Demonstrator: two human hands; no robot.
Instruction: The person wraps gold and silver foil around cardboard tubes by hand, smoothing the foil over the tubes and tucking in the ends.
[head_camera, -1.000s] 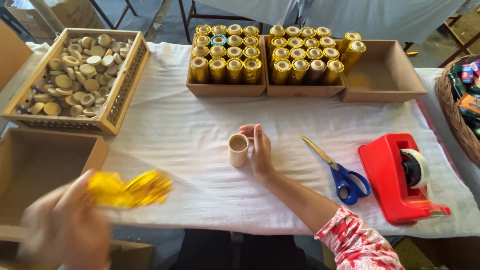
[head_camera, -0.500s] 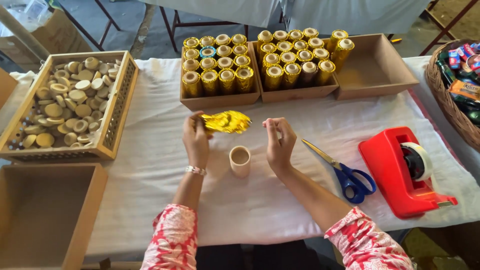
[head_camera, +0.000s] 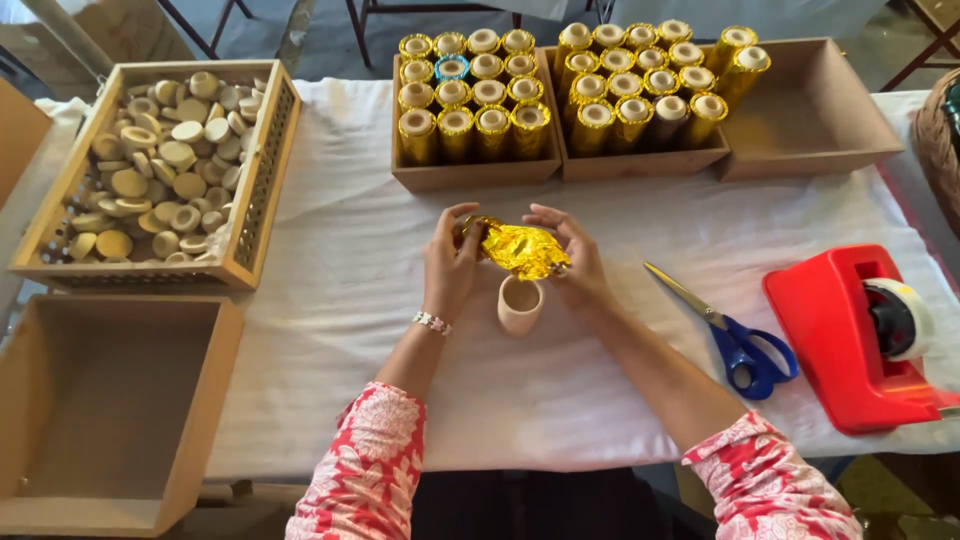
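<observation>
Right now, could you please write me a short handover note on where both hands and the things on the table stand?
Left hand and right hand: both grip the crumpled gold foil, held just above the bare cup standing upright on the white cloth.
Supplies: crate of plain lids at far left, scissors and red tape dispenser to the right.
Done: two boxes of foil-wrapped tubes at the back, nearly full.
Left: this cup is unwrapped; the third back box and the near left box hold nothing.
</observation>
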